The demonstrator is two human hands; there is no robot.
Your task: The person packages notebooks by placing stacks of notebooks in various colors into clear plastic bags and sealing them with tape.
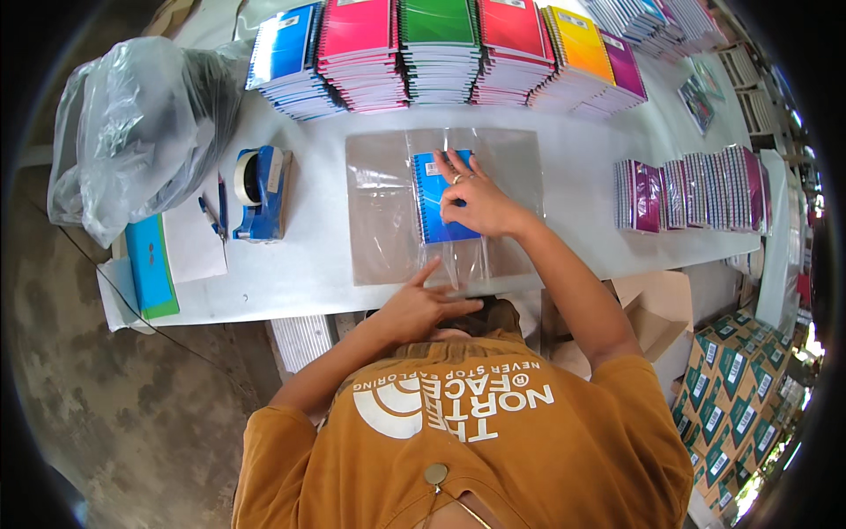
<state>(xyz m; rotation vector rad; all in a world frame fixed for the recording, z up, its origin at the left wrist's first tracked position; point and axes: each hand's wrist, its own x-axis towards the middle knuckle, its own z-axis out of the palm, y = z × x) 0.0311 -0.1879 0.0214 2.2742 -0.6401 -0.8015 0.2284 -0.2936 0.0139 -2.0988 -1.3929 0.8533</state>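
Judging by the layout, the wrapping of a blue spiral notebook [430, 212] in clear film [441, 139] is in its early part. The notebook lies squared on a grey-brown sheet [374, 225], and the film reaches past it toward 12 and 6 o'clock. Taking the clock from that notebook, no taped seam shows on it, so closing and fixing the film seem left to do. At 3 o'clock, glossy purple bundles [648, 196] look already wrapped, while the tall notebook stacks [439, 66], from 10 round to 2 o'clock, look loose and perhaps still waiting. The tape dispenser [261, 196] stands at 9 o'clock, apart from both hands.

The right hand [478, 203] lies over the notebook's 3 o'clock side, outer fingers spread, thumb and forefinger curled toward each other; whether they pinch film I cannot tell. The left hand [414, 313], a little past 6 o'clock, is loosely open near the film's lower end; contact with it is unclear.

The right hand hides part of the cover. Glare and transparency obscure whether the film runs over the notebook, under it or both. The farthest stacks at 1 o'clock are cut off by the rim, and the contents of the cloudy plastic bag [132, 132], between 9 and 10 o'clock, are hard to make out
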